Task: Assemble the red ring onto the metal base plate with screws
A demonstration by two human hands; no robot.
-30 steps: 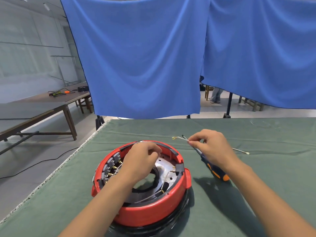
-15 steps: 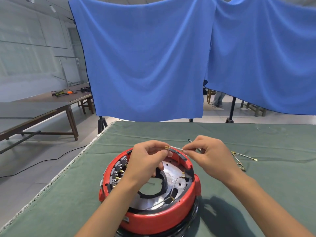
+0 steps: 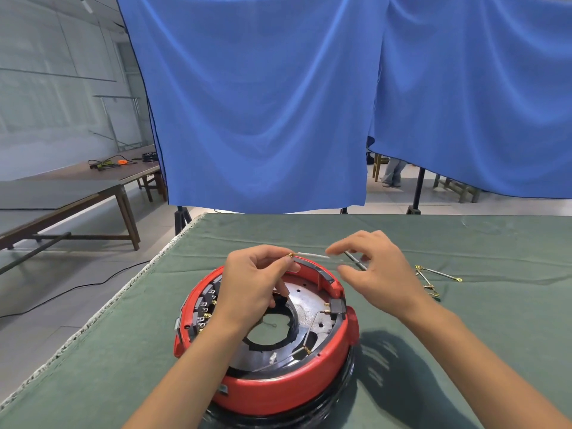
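Green cloth covers the worktop (image 3: pixel 464 320) in the head view, its frayed left edge running beside a grey tiled floor. Two blue curtains (image 3: pixel 263 103) hang behind the worktop on dark stands, and under their hem a wooden chair and someone's legs show on the far side. To the left stands a long brown bench (image 3: pixel 62 193) with cables and an orange tool at its far end. The red ring (image 3: pixel 278 388) sits near the middle of the worktop, seated around the metal base plate (image 3: pixel 309 308), which has a round hole in its centre and small drilled holes; black blocks with brass terminals line the ring's left inner wall. The left hand (image 3: pixel 253 283) is above the ring's far rim, thumb and forefinger pinching the brass end of a thin white wire (image 3: pixel 309 255). The right hand (image 3: pixel 380 274) hovers just beside the ring's far right, fingers spread and loosely curved, the wire's other end near its fingertips but whether it touches them is unclear. A thin metal shaft (image 3: pixel 356 261) shows behind that hand. A few loose wires with brass ends (image 3: pixel 433 280) lie on the cloth to the right. Compared with half a second ago, the right hand has let its pinch go and opened, while the left keeps its hold on the wire.
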